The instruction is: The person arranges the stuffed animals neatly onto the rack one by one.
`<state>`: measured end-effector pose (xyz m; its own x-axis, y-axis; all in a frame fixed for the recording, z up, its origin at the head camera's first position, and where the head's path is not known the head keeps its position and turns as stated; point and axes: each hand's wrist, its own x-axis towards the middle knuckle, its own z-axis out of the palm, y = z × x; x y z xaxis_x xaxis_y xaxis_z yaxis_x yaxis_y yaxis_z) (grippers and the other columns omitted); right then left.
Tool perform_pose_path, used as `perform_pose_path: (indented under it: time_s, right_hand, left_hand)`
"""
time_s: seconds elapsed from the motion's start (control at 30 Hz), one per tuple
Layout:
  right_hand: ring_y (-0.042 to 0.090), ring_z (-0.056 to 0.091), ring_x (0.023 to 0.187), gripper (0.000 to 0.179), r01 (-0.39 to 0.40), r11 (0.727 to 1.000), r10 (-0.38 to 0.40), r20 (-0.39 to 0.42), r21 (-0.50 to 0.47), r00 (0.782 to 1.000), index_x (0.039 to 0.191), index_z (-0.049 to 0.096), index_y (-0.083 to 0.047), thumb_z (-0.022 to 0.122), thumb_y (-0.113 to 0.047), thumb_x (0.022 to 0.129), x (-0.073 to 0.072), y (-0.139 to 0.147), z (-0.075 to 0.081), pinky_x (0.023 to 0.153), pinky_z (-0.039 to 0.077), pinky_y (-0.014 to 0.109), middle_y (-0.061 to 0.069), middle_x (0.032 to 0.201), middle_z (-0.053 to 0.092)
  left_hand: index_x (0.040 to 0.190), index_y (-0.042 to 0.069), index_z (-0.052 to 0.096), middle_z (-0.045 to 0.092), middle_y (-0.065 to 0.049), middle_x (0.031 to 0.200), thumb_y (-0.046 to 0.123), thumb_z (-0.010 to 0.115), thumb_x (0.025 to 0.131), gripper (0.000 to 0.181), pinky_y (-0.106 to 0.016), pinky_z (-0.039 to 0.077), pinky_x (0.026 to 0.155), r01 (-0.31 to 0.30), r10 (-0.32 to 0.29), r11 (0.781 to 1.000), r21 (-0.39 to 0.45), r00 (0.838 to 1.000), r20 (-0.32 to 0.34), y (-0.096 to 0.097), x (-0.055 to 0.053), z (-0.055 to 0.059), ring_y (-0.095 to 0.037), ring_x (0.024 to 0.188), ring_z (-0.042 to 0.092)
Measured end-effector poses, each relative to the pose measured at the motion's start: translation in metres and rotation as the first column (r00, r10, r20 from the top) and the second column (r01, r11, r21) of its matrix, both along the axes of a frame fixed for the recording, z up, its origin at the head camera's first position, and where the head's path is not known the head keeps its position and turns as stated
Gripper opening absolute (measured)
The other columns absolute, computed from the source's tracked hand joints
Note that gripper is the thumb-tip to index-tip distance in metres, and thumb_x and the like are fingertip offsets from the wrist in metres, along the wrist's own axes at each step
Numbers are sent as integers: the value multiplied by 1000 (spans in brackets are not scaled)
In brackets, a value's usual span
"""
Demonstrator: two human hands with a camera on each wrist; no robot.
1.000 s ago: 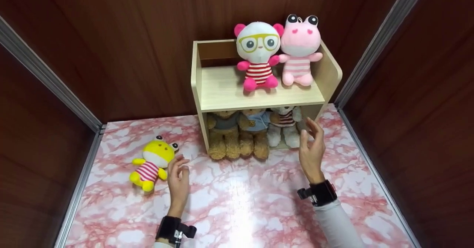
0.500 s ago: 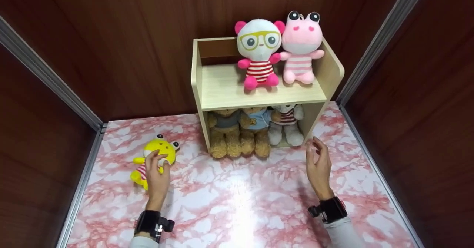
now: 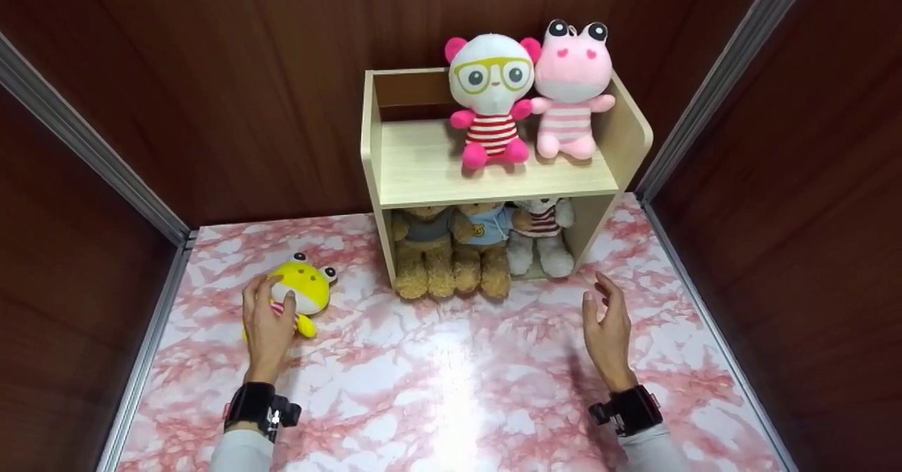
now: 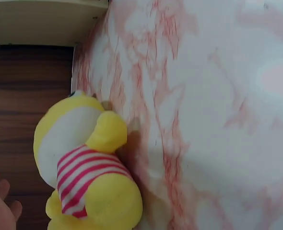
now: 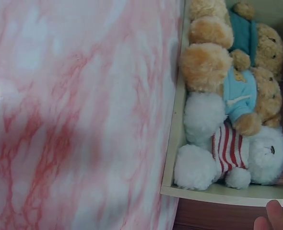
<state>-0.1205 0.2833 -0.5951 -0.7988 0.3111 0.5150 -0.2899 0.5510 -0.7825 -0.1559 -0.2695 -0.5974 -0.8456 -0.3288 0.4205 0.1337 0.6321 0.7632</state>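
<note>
A yellow frog plush toy (image 3: 304, 290) in a pink-striped shirt lies on the marbled surface at the left. My left hand (image 3: 266, 325) is over its body, fingers bent loosely and thumb toward its head. In the left wrist view, a gap shows between the plush toy (image 4: 96, 167) and my fingers (image 4: 1, 189). My right hand (image 3: 607, 330) hovers by the shelf's lower right corner, holding nothing, its fingers relaxed. From the right wrist, its fingertips (image 5: 278, 215) appear beside the shelf's side panel.
A two-tier wooden shelf (image 3: 416, 176) stands at the back. On top sit a pink-and-white panda plush (image 3: 492, 134) and a pink frog plush (image 3: 566, 123). Two brown teddy bears (image 3: 425, 261) and a white bear (image 5: 266, 153) fill the lower tier. Dark wooden walls enclose the surface.
My left hand has moved left, from beside the yellow frog plush to over its body. My right hand has drawn back from the shelf front toward me. The toys have stayed put.
</note>
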Motion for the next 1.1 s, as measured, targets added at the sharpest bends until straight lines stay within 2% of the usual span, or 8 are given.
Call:
perform_pose_path:
  time_s: [0.17, 0.3, 0.47, 0.6, 0.73, 0.87, 0.97, 1.1]
  right_hand:
    - [30, 57, 125, 42, -14, 1000, 14, -25, -9, 1000, 144, 52, 2, 58, -5, 103, 0, 2, -3, 105, 44, 39, 18, 142, 59]
    - [31, 58, 124, 42, -20, 1000, 19, -41, -13, 999, 144, 53, 2, 58, -4, 103, 0, 2, -4, 103, 45, 32, 19, 142, 59]
    - [32, 58, 124, 42, -20, 1000, 20, -33, -19, 999, 144, 53, 3, 59, -3, 103, 1, 0, -5, 103, 44, 26, 19, 143, 59]
    - [34, 58, 123, 43, -19, 999, 18, -29, -31, 999, 144, 52, 4, 60, 1, 101, 0, -2, -6, 102, 41, 20, 23, 141, 59]
    - [38, 58, 123, 45, -25, 997, 23, -31, -66, 999, 144, 52, 4, 61, 4, 100, -1, -4, -7, 101, 38, 15, 26, 140, 58]
    - [37, 57, 124, 44, -19, 997, 18, -9, -69, 1000, 144, 52, 4, 60, 3, 100, -1, -5, -6, 102, 39, 18, 25, 141, 58]
    - [33, 57, 125, 43, -17, 998, 17, 8, -56, 1000, 144, 52, 4, 60, 0, 102, 0, -5, -5, 103, 41, 22, 23, 142, 58]
    - [31, 58, 126, 42, -30, 998, 31, 13, -59, 999, 144, 52, 4, 59, -4, 103, 0, -5, -5, 103, 41, 23, 22, 142, 58]
  left_hand:
    - [152, 7, 50, 44, -26, 148, 13, 72, 97, 60, -63, 34, 111, -11, 18, 996, -88, 997, 79, -13, -4, 1, -49, 132, 45]
    - [158, 1, 36, 37, -32, 150, 22, 73, 97, 75, -65, 34, 111, -41, 60, 995, -90, 974, 220, -19, -6, -1, -53, 133, 43]
    - [161, -5, 18, 26, -37, 156, 38, 72, 96, 95, -65, 31, 115, -86, 91, 996, -31, 891, 445, -31, -7, -6, -54, 140, 36]
    - [162, -6, 6, 18, -40, 159, 44, 71, 95, 106, -61, 25, 121, -119, 46, 988, 94, 828, 559, -40, -8, -11, -53, 145, 29]
    - [161, -8, 1, 25, -40, 158, 41, 71, 95, 108, -58, 25, 122, -118, 0, 980, 158, 800, 600, -46, -6, -15, -52, 144, 32]
    - [159, -6, 18, 43, -36, 148, 39, 70, 96, 94, -56, 36, 115, -88, -16, 988, 130, 768, 640, -47, -2, -15, -50, 134, 45]
    - [154, -5, 31, 51, -33, 141, 40, 69, 96, 83, -58, 41, 108, -70, -9, 993, 95, 760, 650, -46, 0, -17, -50, 126, 51]
    - [153, -1, 37, 55, -33, 137, 40, 71, 95, 79, -61, 43, 103, -98, 34, 993, 67, 776, 629, -44, 3, -21, -51, 123, 53]
